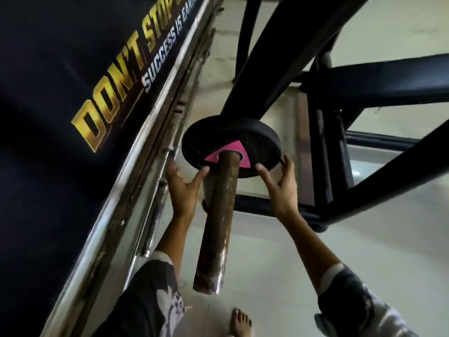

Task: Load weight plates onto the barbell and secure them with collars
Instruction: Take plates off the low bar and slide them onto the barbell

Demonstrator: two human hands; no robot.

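Observation:
A rusty brown barbell sleeve [218, 220] points toward me from the middle of the view. One black weight plate [216, 135] with a pink triangular label [233, 154] sits far up on it. My left hand [182, 186] is at the plate's lower left rim, thumb touching the edge, fingers spread. My right hand [279, 183] is at the lower right rim, fingers spread and curled around the edge. No collar shows on the sleeve.
A black bench rack frame [279, 59] and padded bench [388, 79] stand behind the plate. A dark banner with gold lettering [116, 93] and a steel rail [145, 166] run along the left. Spare bars [155, 210] lean there. My bare foot [240, 322] stands on pale floor.

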